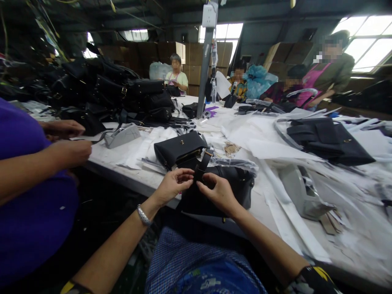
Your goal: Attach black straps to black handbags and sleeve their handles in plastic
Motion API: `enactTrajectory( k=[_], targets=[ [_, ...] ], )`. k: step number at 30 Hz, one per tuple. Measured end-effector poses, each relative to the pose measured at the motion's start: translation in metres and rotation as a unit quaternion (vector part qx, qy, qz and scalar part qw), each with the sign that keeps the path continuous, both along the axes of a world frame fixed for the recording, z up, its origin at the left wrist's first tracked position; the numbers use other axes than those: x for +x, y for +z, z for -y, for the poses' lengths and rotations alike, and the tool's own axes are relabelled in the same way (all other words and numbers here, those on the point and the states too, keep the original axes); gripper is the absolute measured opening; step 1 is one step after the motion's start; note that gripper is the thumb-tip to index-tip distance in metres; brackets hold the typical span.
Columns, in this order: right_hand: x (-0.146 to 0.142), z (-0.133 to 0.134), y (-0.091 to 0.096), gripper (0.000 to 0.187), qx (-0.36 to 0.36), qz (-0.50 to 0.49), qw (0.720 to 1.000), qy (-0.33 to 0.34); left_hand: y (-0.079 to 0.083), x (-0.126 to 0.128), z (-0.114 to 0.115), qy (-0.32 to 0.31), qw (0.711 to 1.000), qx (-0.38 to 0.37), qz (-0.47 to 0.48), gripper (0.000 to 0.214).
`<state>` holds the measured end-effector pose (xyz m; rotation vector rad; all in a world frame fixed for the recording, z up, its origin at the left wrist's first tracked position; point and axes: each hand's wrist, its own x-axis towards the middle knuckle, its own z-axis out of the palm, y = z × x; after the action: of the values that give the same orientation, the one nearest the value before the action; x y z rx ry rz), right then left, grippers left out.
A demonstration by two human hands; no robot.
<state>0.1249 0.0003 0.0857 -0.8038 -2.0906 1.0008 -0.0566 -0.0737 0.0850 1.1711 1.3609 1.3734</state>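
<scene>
A black strap [203, 162] with a gold buckle rises from the black handbag [237, 185] at the table's edge in front of me. From the left, my left hand [173, 187] pinches the strap's lower end, its fingers curled. My right hand [219, 192] closes on the same spot from the other side, thumb and forefinger together. The exact grip is dark and partly hidden by the fingers. Just beyond lies a smaller black bag [174, 148] with a gold clasp and a gold zipper.
Tape dispensers [298, 192] [122, 135] stand on both sides. Black bags [104, 87] are heaped at the back left, another bag [330, 141] lies right among white paper sheets [266, 132]. A co-worker in purple [30, 163] is close on my left. A post [204, 65] rises mid-table.
</scene>
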Motion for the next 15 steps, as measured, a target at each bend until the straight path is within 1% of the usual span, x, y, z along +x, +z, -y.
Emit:
enactTrajectory(
  k=[4, 7, 12, 15],
  targets=[
    [-0.0012, 0.0013, -0.0035, 0.022, -0.013, -0.004, 1.000, -0.004, -0.0010, -0.0022, -0.0026, -0.011, 0.999, -0.025, 0.022, 0.041],
    [-0.0033, 0.0011, -0.0052, 0.020, -0.010, -0.002, 1.000, -0.015, -0.0021, -0.0041, -0.0039, -0.022, 0.998, -0.040, 0.045, 0.043],
    [-0.0044, 0.0000, -0.0034, 0.020, -0.008, -0.008, 1.000, -0.006, -0.0050, -0.0036, -0.0055, 0.006, 0.995, -0.059, 0.082, 0.042],
    [-0.0036, -0.0004, -0.0024, 0.021, -0.009, -0.013, 1.000, 0.001, -0.0051, -0.0021, -0.0071, 0.010, 0.993, -0.067, 0.099, 0.040]
  ],
)
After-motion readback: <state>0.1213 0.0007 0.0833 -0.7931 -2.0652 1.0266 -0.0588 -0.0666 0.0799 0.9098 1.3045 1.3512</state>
